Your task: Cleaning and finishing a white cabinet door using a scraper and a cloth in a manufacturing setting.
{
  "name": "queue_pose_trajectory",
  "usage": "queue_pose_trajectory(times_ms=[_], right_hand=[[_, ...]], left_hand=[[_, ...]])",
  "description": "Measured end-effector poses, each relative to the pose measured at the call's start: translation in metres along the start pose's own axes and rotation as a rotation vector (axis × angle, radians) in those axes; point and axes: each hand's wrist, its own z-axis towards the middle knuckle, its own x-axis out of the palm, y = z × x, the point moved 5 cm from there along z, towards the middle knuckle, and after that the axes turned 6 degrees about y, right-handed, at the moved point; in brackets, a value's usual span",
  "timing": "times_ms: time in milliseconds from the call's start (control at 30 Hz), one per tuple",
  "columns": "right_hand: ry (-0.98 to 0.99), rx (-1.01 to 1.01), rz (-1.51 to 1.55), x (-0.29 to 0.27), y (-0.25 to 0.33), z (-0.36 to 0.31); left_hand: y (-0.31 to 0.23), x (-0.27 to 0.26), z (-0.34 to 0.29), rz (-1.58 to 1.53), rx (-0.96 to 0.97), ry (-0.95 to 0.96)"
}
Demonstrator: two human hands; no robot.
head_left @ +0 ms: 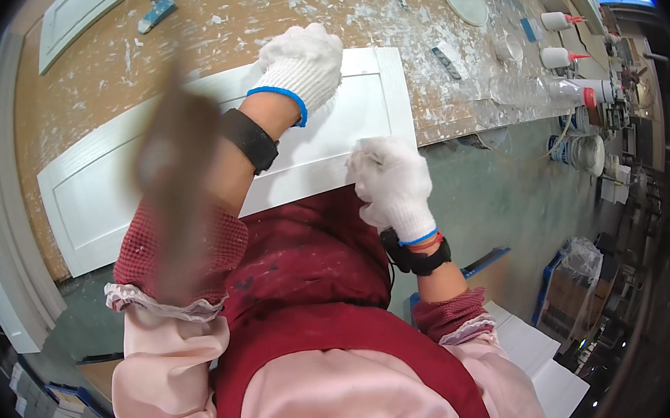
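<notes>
A white cabinet door panel (pixel 282 162) with a raised frame lies across the worktable in front of me, its near edge against my dark red apron. My left hand (pixel 301 63), in a white knit glove with a blue cuff, is closed at the panel's far edge. Its fingers curl under, so what they grip is hidden. My right hand (pixel 392 187), gloved the same way, is closed at the near edge by the right end. Its curled fingertips meet the panel there, and anything inside them is out of sight.
Scrapers, including a blue-handled one (pixel 157 14), lie on the paint-spattered table (pixel 245 24). Beyond them is a round lid (pixel 464 0). White glue bottles (pixel 556 57) with red tips line the right. A blurred brown shape (pixel 176 152) hangs close, covering part of my left arm.
</notes>
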Motion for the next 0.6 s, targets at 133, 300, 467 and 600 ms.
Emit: queue_pose_trajectory(times_ms=[133, 300, 467, 600], right_hand=[[-0.118, 0.004, -0.242, -0.008, -0.013, 0.008], [-0.235, -0.289, -0.475, 0.012, 0.007, 0.0], [-0.163, 0.172, -0.206, -0.014, -0.018, 0.006], [-0.232, -0.185, -0.47, -0.003, -0.008, 0.001]], left_hand=[[-0.002, 0.001, 0.002, -0.021, 0.005, -0.005], [-0.001, 0.004, 0.002, -0.031, -0.007, -0.003], [0.0, 0.0, -0.001, -0.02, 0.007, -0.019], [-0.002, -0.001, 0.0, -0.02, 0.016, -0.022]])
